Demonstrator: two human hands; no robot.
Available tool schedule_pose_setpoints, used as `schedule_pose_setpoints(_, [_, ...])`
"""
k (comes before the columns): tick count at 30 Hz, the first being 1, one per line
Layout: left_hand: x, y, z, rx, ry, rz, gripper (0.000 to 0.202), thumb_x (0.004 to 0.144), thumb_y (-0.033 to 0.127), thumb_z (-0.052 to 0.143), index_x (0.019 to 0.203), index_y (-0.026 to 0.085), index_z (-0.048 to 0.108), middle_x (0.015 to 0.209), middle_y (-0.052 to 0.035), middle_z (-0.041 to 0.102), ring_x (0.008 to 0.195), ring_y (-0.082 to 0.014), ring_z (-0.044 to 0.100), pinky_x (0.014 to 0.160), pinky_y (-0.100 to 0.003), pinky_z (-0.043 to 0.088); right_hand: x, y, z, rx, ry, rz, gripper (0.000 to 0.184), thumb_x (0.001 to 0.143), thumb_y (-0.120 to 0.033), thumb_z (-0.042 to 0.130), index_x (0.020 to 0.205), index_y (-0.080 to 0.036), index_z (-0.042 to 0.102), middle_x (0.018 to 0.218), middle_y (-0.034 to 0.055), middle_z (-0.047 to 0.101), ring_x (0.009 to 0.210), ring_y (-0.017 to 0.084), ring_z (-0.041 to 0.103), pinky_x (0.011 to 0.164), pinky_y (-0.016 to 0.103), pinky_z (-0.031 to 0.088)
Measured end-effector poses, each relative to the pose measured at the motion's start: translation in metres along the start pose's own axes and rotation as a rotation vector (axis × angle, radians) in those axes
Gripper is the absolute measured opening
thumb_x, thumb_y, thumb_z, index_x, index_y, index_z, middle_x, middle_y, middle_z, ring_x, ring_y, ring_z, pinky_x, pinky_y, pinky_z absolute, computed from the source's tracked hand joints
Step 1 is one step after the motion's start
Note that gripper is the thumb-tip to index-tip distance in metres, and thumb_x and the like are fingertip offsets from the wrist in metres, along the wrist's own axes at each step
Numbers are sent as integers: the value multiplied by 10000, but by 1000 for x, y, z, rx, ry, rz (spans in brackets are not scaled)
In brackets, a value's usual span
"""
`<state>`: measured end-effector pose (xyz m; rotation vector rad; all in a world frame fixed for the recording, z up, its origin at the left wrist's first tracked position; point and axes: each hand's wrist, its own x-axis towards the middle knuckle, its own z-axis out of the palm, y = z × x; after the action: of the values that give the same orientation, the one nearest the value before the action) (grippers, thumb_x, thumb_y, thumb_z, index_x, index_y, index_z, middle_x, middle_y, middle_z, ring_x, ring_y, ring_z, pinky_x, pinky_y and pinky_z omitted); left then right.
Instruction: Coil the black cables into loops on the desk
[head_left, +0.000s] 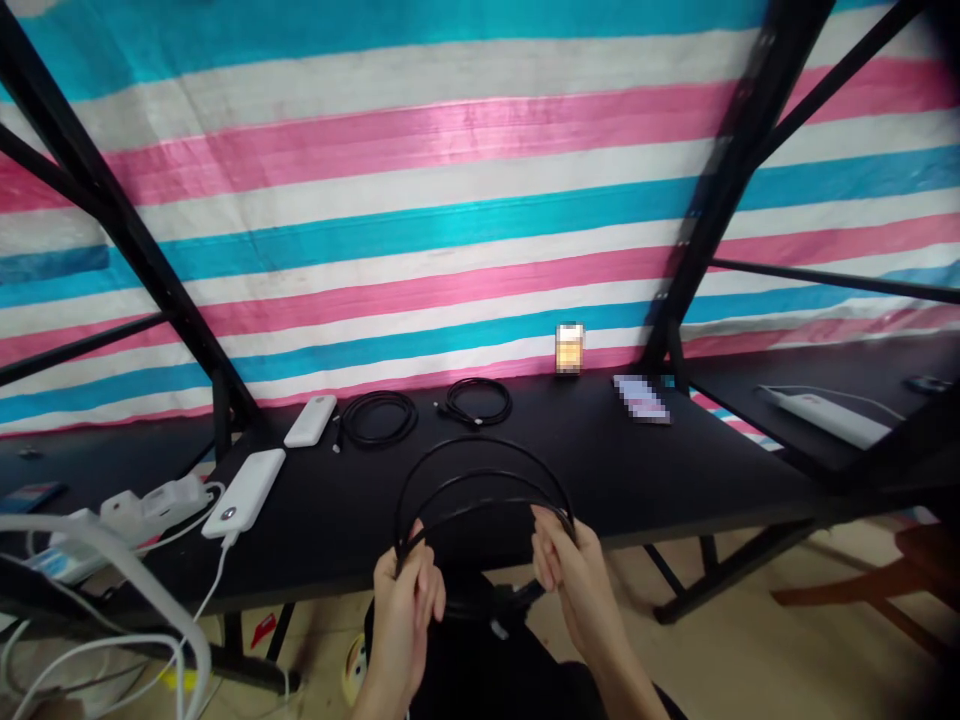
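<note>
A black cable [480, 443] is looped in wide arcs between my hands, just over the front edge of the black table [645, 475]. My left hand [409, 590] has its fingers closed around the loops on the left side. On the right side, my right hand [566, 560] grips the same cable with curled fingers. Below the hands, over my dark-clothed lap, a cable end with a connector [499, 628] hangs down. Two other coils lie on the table beyond: a black coiled cable [379, 418] and a smaller black coiled cable [478, 402].
Two white power banks [244, 492] lie at the left, the nearer one with a white cord. A white power strip [135, 520] with plugs is further left. Pixelated items, one upright [569, 350] and one flat [642, 399], are at the back right. Black frame posts [701, 220] rise behind.
</note>
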<state>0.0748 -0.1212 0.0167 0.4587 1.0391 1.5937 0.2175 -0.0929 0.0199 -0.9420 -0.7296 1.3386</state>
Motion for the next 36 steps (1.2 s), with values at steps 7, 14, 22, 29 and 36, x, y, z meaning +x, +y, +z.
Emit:
schedule_pose_setpoints(7, [23,-24,29,-272,146,-127,371,662,409,787,639,182,495,379,120,245,301,-25,175,301,-146,185,21,20,-11,-163,28,8,516,762,-610,629,500,-218,420,397,-50,391,397,110,451,468,240,431])
schedule_pose_setpoints(14, [77,-25,59,-443,164,-104,580,596,355,835,487,192,290,350,110,246,271,-3,143,262,-141,129,90,24,-39,-523,-208,-145,372,825,-546,585,798,-183,664,855,64,653,755,201,655,652,288,530])
schedule_pose_setpoints(22, [134,-51,86,-131,87,-100,605,485,430,869,443,195,314,315,104,252,256,-10,194,278,-154,219,148,29,-63,-376,-113,94,505,718,-617,661,888,-141,661,671,-1,557,416,142,606,308,186,384])
schedule_pose_setpoints(29, [185,-40,69,552,-94,159,445,726,474,708,1052,224,534,389,105,444,281,-91,363,320,-174,302,166,19,-87,-567,-231,183,413,758,-500,649,1024,-184,655,622,-31,574,348,111,566,282,159,347])
schedule_pose_setpoints(36, [211,-24,80,900,-193,275,294,812,487,581,819,197,623,405,32,490,403,-113,451,429,-189,331,207,-10,-82,-534,-178,150,372,675,-453,727,890,-157,659,635,-24,597,333,71,486,295,171,312])
